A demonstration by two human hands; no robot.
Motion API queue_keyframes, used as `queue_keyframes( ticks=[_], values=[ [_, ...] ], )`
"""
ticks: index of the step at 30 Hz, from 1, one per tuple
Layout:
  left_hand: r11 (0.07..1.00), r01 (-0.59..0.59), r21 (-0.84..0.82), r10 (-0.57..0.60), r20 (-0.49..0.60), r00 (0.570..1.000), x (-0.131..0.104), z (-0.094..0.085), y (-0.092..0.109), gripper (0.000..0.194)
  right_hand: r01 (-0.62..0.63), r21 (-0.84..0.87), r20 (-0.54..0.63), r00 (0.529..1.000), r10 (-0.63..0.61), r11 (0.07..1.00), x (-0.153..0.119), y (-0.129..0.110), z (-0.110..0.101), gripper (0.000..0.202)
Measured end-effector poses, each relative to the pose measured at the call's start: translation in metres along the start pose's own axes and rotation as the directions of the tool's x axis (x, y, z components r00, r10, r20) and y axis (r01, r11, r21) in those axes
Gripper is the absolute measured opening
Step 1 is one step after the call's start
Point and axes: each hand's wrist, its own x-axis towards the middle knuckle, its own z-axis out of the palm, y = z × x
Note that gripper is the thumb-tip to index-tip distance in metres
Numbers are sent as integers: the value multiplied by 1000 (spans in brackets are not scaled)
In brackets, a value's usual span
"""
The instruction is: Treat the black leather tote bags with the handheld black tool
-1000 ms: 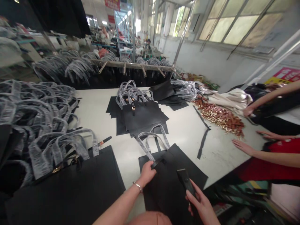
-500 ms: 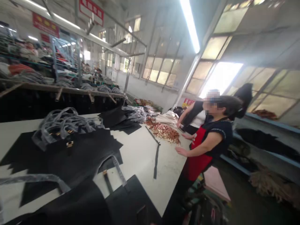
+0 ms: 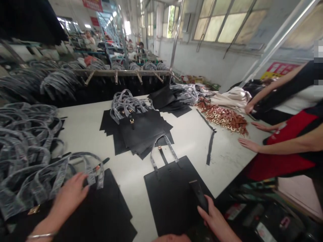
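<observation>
a slim, silvery bracelet (image 3: 42, 236), smooth and plain, sits just behind the left hand (image 3: 71, 191). both hands are bare and slender-fingered, and the forearm (image 3: 227, 230) behind the right hand (image 3: 212, 213) is bare too. low between the hands a rounded shape (image 3: 174, 238) shows, too cropped to tell whether cloth or body.

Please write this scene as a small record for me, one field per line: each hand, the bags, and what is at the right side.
left hand: at the left bag pile, by its wrapped handles; grip unclear
right hand: holds a black clipper-like tool over the single bag
single bag: black, lying on the pale table, wrapped straps pointing away
farther stack: black bags, fanned out
right side: brown strips with gold rings; a co-worker's hand nearby
</observation>
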Motion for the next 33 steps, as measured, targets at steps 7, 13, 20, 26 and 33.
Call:
queue_keyframes(
  ticks=[7,13,20,26,33],
  values=[
    [751,-199,-630,447,262,856,-64,110,218,26,7,6,84,996,-8,1000,37,-56,-8,53],
    [763,-259,-593,494,275,825,-10,135,297,22,-4,24,83,997,3,1000,68,-77,-5,57],
    [781,-373,-501,571,330,752,71,158,354,21,-31,47,105,994,25,998,109,-93,-13,50],
    [779,-444,-443,610,370,701,89,171,374,22,-50,62,152,988,40,997,122,-96,-19,47],
    [736,-562,-377,676,370,637,93,181,374,37,-31,53,144,989,24,998,126,-95,-24,47]
  ],
)
